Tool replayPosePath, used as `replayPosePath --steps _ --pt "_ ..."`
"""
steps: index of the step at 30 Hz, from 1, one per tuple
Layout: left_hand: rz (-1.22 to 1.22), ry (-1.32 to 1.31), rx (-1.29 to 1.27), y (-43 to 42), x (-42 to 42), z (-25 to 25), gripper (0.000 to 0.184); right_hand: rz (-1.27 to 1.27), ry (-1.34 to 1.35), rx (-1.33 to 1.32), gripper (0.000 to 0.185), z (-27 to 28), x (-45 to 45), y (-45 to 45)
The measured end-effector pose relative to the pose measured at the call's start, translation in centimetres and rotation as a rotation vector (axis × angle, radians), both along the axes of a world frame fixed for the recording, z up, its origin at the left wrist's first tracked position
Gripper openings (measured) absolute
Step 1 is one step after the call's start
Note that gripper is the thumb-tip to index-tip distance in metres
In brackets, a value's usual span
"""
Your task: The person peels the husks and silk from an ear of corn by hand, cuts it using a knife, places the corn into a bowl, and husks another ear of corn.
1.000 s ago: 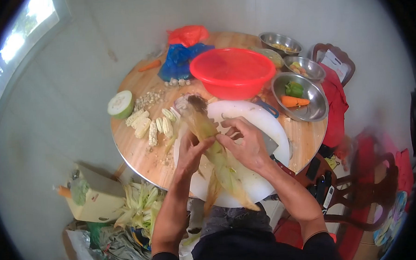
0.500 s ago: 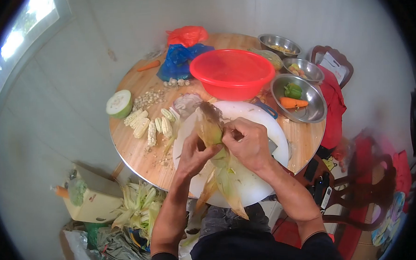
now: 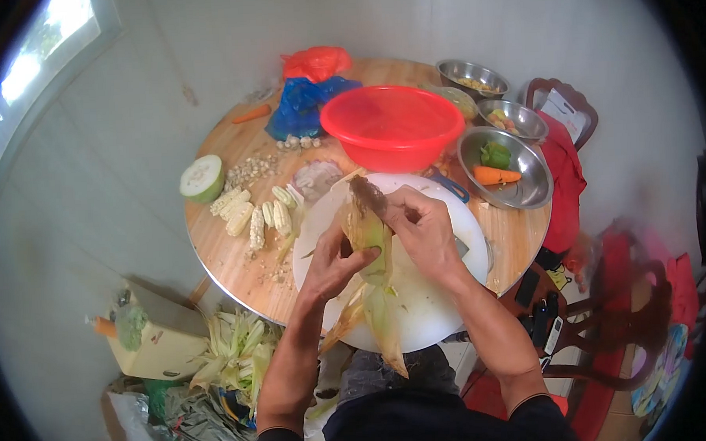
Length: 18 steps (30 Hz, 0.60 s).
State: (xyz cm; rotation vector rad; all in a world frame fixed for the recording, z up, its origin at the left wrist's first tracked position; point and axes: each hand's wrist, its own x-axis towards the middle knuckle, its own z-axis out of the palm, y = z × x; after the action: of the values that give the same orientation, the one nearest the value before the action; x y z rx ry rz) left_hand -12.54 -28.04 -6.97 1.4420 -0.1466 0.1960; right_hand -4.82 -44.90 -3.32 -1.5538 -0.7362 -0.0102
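Observation:
My left hand is closed around an ear of corn, held upright over a round white cutting board. Dark brown silk tops the ear, and peeled-back husk leaves hang below it. My right hand pinches at the husk beside the silk; its fingertips are partly hidden. Several husked corn cobs lie on the table to the left, near a cut green gourd. Part of a flat grey blade shows on the board beside my right wrist.
Behind the board stands a red plastic basin. Steel bowls line the right side; the nearest bowl holds a carrot and a green pepper. A blue bag sits at the back. Stripped husks are heaped below left.
My right hand has moved up from the side of the ear to near the silk. The ear stands straighter, and the hanging leaves have swung slightly left.

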Motion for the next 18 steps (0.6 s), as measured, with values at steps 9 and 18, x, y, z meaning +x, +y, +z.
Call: replayPosePath --steps 9,18 --pt "0.075 -0.193 -0.402 -0.4 2.2 -4.4 0.061 0.086 0.619 0.783 0.016 -6.2 0.3 -0.2" --pt "0.404 -0.096 -0.759 5.2 5.0 -6.5 0.029 0.155 0.687 0.487 0.023 -10.8 -6.8 -6.5"
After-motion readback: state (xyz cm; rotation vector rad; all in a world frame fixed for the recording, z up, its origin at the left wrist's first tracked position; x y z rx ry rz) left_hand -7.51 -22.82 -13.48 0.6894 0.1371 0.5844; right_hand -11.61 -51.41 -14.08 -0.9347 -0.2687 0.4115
